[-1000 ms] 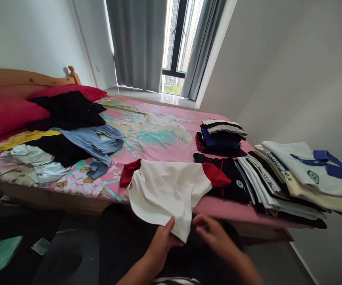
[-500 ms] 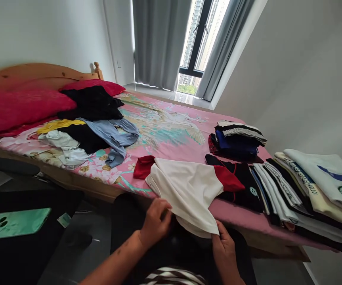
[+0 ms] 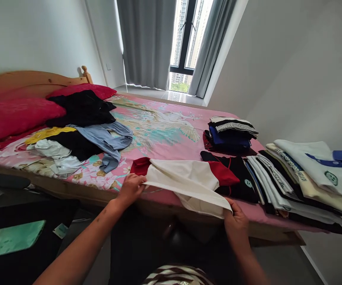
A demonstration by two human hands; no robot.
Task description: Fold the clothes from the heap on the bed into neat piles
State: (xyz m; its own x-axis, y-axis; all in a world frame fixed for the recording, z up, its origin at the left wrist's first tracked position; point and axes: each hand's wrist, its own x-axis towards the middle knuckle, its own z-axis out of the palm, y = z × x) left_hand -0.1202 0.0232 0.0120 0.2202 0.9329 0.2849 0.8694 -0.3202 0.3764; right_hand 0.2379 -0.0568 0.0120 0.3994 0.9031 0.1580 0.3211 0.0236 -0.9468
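Note:
A white shirt with red sleeves [image 3: 185,174] lies across the near edge of the bed, its hem stretched towards me. My left hand [image 3: 132,189] pinches the hem at its left end, close to the left red sleeve. The right end of the hem is gripped by my right hand [image 3: 236,217], fingers closed on the cloth. Between both hands the hem runs in a slanting line, and part of the lower layer hangs over the bed edge. A folded black garment with red piping [image 3: 248,180] touches the right sleeve.
Folded clothes [image 3: 272,178] line the bed's right edge, with a smaller stack [image 3: 233,134] behind. Loose clothes [image 3: 90,140] lie by the red pillows [image 3: 19,118] at left. A green phone [image 3: 13,239] rests on a black surface at lower left.
My left hand has moved left and up and now holds the hem it was beside. My right hand has shifted up and right, drawing the hem taut. The view has turned slightly.

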